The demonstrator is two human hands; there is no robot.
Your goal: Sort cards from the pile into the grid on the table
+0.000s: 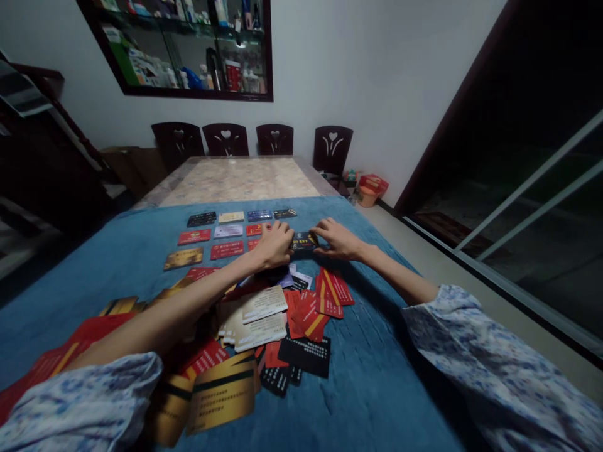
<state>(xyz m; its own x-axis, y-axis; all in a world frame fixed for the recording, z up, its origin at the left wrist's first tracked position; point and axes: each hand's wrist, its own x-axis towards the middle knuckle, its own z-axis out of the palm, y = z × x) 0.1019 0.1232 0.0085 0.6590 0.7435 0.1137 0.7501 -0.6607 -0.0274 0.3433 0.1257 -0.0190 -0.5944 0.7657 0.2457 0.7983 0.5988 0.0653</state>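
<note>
Between my two hands is a black card with gold and white print, possibly a small stack, at the right end of the laid-out cards. My left hand is closed on its left edge, and my right hand pinches its right edge. Left of my hands, rows of cards lie on the cloth, among them a red card, a gold card and a blue card. Nearer me spreads a loose pile with white cards, red cards, black cards and gold cards. My left forearm hides part of this pile.
A blue cloth covers the near part of the table; its far end is a bare patterned top. Several dark chairs stand behind. On the floor at right sits an orange bucket, near a dark glass door.
</note>
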